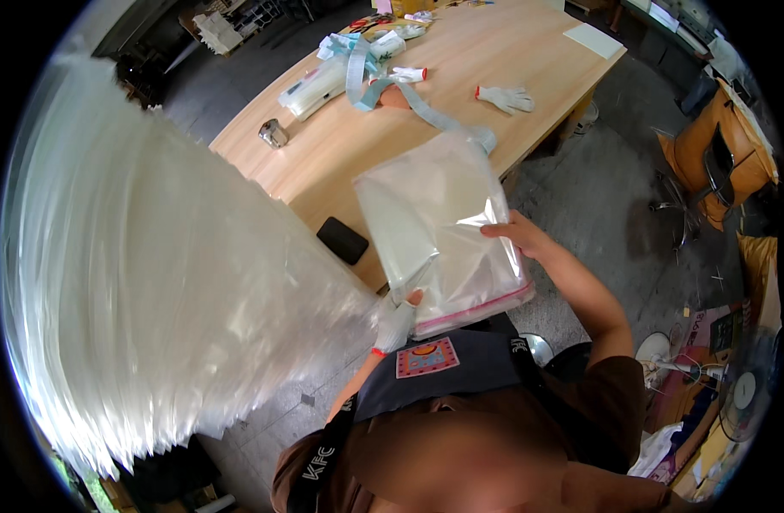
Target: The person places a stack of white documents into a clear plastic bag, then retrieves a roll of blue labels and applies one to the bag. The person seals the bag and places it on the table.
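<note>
A stack of clear plastic bags (443, 231) with a pink strip along its near edge is held in front of me, tilted over the table's near edge. My right hand (520, 235), bare, is closed on its right side, thumb on top. At its lower left corner my left hand (396, 323), in a white glove with a red cuff, is closed with the thumb over the bags. The fingers under the stack are hidden. Left of that hand, very near, rises a big pile of clear plastic sheets or bags (178, 274) with layered edges.
On the wooden table (323, 184) lie a black phone (342, 240), a metal cup-like object (273, 133), a white glove (505, 99), a pale blue ribbon-like strip (357, 73) and plastic packs (315, 90). An orange-covered chair (721, 154) stands right; a fan (742, 389) is lower right.
</note>
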Motion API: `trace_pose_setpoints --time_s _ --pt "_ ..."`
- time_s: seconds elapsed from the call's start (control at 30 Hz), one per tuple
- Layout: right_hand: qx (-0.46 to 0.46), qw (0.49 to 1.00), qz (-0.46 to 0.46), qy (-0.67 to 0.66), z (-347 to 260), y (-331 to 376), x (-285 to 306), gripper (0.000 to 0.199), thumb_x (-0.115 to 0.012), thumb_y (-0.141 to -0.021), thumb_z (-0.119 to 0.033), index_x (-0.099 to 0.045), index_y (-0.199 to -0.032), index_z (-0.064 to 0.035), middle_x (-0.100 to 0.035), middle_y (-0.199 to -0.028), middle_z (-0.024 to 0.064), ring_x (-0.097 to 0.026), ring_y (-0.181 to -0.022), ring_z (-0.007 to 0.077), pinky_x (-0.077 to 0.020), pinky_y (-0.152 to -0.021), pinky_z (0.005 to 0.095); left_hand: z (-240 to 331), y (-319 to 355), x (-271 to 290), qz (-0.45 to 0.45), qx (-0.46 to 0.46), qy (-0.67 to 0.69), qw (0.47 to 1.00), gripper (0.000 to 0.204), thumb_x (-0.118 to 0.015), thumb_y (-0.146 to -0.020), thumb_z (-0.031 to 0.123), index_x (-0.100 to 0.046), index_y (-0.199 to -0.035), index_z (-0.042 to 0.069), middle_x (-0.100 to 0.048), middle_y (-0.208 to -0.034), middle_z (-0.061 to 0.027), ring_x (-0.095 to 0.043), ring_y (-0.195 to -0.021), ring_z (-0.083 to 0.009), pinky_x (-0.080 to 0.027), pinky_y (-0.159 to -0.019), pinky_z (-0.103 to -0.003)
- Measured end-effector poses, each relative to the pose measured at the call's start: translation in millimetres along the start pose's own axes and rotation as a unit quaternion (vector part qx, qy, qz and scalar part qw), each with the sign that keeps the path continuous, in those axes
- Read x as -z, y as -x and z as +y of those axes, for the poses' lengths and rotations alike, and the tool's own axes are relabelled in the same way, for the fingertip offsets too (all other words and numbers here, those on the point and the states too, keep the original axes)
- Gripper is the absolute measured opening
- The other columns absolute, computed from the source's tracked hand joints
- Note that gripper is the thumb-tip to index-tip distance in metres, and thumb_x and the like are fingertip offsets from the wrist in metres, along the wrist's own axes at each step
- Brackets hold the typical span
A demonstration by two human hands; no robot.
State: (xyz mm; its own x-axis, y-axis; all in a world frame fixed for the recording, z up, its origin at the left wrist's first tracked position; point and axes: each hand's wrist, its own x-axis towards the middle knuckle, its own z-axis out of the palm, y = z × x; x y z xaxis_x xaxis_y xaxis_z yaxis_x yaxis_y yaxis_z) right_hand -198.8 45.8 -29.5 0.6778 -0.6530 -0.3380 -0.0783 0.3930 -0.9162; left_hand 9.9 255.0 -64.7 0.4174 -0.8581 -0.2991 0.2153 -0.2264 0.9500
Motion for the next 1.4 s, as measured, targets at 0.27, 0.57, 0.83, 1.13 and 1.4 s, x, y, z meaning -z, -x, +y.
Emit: trace_pose_setpoints --time_s 0.27,0.57,0.83,1.13,1.4 --pt "0.039 0.992 -0.117 0.002 -45 -107 39 0.054 -0.068 -0.076 -0.017 -0.046 -0.121 0.0023 -0.056 -0.110 0.0113 -0.055 -0.099 0.0188 -0.0442 -0.086 0.0312 13 -77 -36 0.088 0.007 0.035 0.995 0.026 -0.064 -0.083 0.019 -0.060 -0.098 -0.002 -0.055 -0.068 0.0022 -0.046 -0.055 -0.0044 -0.036 -0.046 -0.021" --pt "0.048 0.994 -0.069 0.067 -183 -234 198 0.057 -0.072 -0.073 -0.018 -0.047 -0.120 0.0003 -0.056 -0.110 0.0087 -0.054 -0.101 0.0173 -0.0450 -0.085 0.0310 73 -279 -169 0.097 -0.101 0.118 0.983 0.011 -0.059 -0.084 0.009 -0.061 -0.092 0.002 -0.043 -0.054 0.0081 -0.034 -0.041 -0.0013 -0.022 -0.037 -0.019" --pt "0.227 0.953 -0.026 0.200 -279 -385 340 0.047 -0.066 -0.078 -0.012 -0.045 -0.119 -0.0011 -0.055 -0.109 0.0063 -0.051 -0.100 0.0135 -0.0405 -0.087 0.0285 162 -511 -256 0.077 -0.203 0.145 0.965 0.007 -0.061 -0.084 0.010 -0.058 -0.086 0.005 -0.044 -0.058 0.0084 -0.035 -0.046 -0.0009 -0.025 -0.041 -0.019" --pt "0.175 0.963 0.044 0.199 -220 -584 421 0.049 -0.069 -0.073 -0.011 -0.050 -0.116 -0.0009 -0.060 -0.104 0.0108 -0.056 -0.094 0.0176 -0.0442 -0.081 0.0308 142 -670 -266 0.275 -0.161 -0.212 0.924 0.070 -0.067 -0.074 0.006 -0.026 -0.130 -0.002 -0.035 -0.121 -0.0134 -0.044 -0.100 -0.0178 -0.038 -0.081 -0.026" --pt "0.052 0.960 0.013 0.275 -148 -638 461 0.050 -0.066 -0.073 -0.010 -0.049 -0.119 -0.0015 -0.059 -0.110 0.0105 -0.055 -0.101 0.0184 -0.0423 -0.087 0.0306 126 -675 -297 -0.019 -0.319 -0.605 0.729 0.051 -0.064 -0.065 0.011 -0.047 -0.113 0.012 -0.041 -0.126 -0.0086 -0.047 -0.107 -0.0298 -0.045 -0.082 -0.038"
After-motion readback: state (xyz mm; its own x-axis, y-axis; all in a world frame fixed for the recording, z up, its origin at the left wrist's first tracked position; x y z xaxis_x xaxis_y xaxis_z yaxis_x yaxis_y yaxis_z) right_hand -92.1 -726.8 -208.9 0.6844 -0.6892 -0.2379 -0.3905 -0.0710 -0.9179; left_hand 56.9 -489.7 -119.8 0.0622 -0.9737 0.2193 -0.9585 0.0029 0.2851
